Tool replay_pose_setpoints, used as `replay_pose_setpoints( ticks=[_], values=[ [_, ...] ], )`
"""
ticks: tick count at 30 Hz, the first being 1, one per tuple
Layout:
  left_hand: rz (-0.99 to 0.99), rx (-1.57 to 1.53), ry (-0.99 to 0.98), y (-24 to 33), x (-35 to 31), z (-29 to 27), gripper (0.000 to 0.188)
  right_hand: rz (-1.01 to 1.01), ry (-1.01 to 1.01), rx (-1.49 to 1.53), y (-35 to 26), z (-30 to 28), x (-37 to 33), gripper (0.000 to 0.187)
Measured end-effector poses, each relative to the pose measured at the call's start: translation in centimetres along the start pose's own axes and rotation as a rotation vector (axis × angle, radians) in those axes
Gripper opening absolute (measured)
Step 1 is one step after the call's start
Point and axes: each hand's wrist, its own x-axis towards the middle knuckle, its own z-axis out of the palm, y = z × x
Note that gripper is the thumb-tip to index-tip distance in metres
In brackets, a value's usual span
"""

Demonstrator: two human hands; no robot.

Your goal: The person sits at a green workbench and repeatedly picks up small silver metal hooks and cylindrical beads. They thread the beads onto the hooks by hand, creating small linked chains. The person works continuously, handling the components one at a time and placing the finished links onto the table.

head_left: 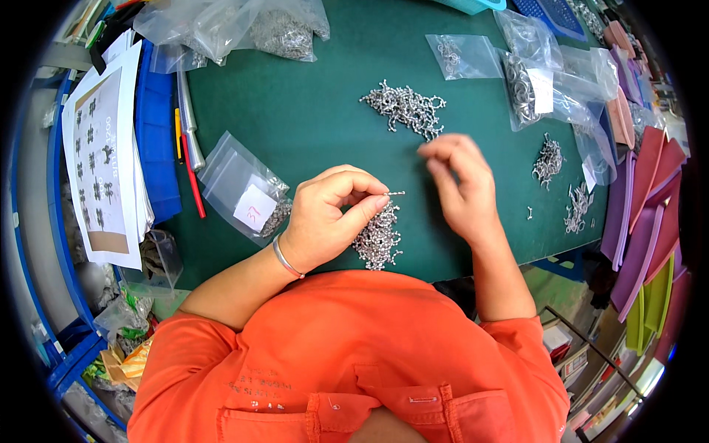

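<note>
My left hand [332, 210] pinches a small knobbly silver metal piece [396, 193] between thumb and forefinger. Just below its fingertips lies a pile of similar silver pieces [378, 240], close to my body. My right hand [465, 184] hovers over the mat, blurred by motion, with a gap between thumb and fingers and nothing seen in them. Beyond its fingertips spreads a second heap of knobbly silver pieces [406, 107]. Beside my left wrist rests a clear zip bag [247, 184] with small metal parts and a white label.
On the green table [295, 111], plastic bags of metal parts [284, 33] lie far left and more bags [524, 88] far right. Two small heaps [548, 161] [578, 208] sit at right. A blue bin [159, 140], a red pen [195, 188] and a printed sheet [103, 155] stand left.
</note>
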Motion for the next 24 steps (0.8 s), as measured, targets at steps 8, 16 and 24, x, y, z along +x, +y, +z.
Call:
replay_pose_setpoints(
  ticks=[8,16,24],
  values=[
    [-0.152,0.296,-0.125,-0.1,-0.3,-1.3,0.007,0.020,-0.018,-0.108,0.9,1.1,-0.2,0.032],
    [-0.143,0.282,-0.016,0.2,0.3,-1.2,0.007,-0.048,-0.011,-0.211,0.4,1.8,0.7,0.012],
    [-0.160,0.196,-0.022,0.8,0.4,-0.8,0.007,-0.005,-0.032,-0.289,0.3,2.1,0.5,0.016]
  ],
)
